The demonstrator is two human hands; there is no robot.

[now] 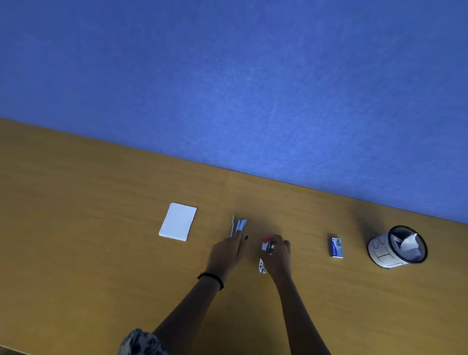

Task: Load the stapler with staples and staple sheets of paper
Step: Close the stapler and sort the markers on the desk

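Both forearms reach forward over the table [79, 248]. The right hand [279, 256] curls around the stapler [265, 246]. Just left of the stapler, the left hand [227, 251] pinches some paper sheets [239, 225].

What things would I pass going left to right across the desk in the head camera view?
White paper stack → left hand holding a few sheets → right hand gripping the stapler → small blue staple box → white cup with crumpled paper.
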